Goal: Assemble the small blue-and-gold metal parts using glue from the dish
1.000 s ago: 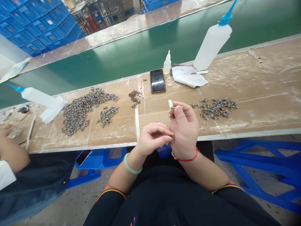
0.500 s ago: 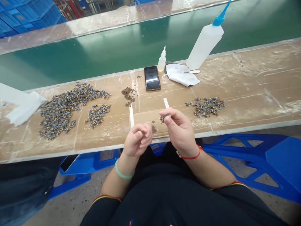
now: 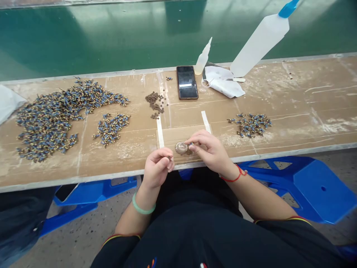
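While a small dark piece (image 3: 169,158) is pinched by the left hand (image 3: 156,167), a blue-and-gold part (image 3: 191,144) is held at a round dish (image 3: 181,148)

Where the far left of the table (image 3: 301,123) is seen, a white sheet (image 3: 9,102) is cut off by the view's edge. Beside it a large pile (image 3: 61,115) of blue-and-gold parts is spread, with a smaller pile (image 3: 113,128) just to its right. Below the table, a dark phone (image 3: 67,192) is carried by a blue stool (image 3: 103,190).

Farther right, brown discs (image 3: 153,98) are clustered behind a white strip (image 3: 160,132). The small dark piece is clamped between the left hand's thumb and fingertip; its shape cannot be made out. A black phone (image 3: 187,82) is placed toward the back.

Between the hands, the round dish is set near the table's front edge. The right hand (image 3: 210,149) is closed by thumb and fingers on the blue-and-gold part, at the dish's right side; whether the rim is touched cannot be told. A second strip (image 3: 205,121) is partly covered by that hand.

Beside the black phone stands a small bottle (image 3: 202,61), followed by crumpled white paper (image 3: 224,82) and a tall bottle (image 3: 259,42) topped with a blue nozzle. At the right, a loose group of parts (image 3: 253,125) is spread, and another stool (image 3: 320,190) is seen below.
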{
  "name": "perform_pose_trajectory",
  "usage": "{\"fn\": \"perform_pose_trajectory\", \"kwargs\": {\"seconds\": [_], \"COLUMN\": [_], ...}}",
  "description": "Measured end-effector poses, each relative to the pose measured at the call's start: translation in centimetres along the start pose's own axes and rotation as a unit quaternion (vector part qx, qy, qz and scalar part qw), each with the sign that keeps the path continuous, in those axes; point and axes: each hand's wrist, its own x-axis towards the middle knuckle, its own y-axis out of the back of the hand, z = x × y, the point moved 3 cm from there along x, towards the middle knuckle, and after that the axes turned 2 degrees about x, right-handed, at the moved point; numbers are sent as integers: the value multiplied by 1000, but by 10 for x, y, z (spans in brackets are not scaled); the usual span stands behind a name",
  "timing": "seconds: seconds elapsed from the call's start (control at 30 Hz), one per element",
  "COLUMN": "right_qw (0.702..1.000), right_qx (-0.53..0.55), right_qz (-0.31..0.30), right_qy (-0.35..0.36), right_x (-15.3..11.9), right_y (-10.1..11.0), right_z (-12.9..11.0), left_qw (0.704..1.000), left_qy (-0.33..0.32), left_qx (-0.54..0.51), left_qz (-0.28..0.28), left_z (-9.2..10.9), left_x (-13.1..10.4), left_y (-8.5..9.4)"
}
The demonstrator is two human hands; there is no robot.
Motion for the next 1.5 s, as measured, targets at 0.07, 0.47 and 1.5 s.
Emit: {"fn": "perform_pose_trajectory", "kwargs": {"seconds": [0.07,0.47,1.5], "right_qw": [1000,994,870], "right_qx": [-18,-93,436], "right_qz": [-4,-23,96], "right_qy": [6,51,-210], "right_x": [1,3,-15], "right_y": [1,6,-16], "right_z": [0,-10,-54], "left_qw": [1000,1000,972], "left_qy": [-1,7,-155], "left_qx": [-4,-1,160], "left_qz": [-1,0,74], "left_z": [-1,-1,13], "left_x": [0,0,-4], "left_y": [-2,-9,-63]}}
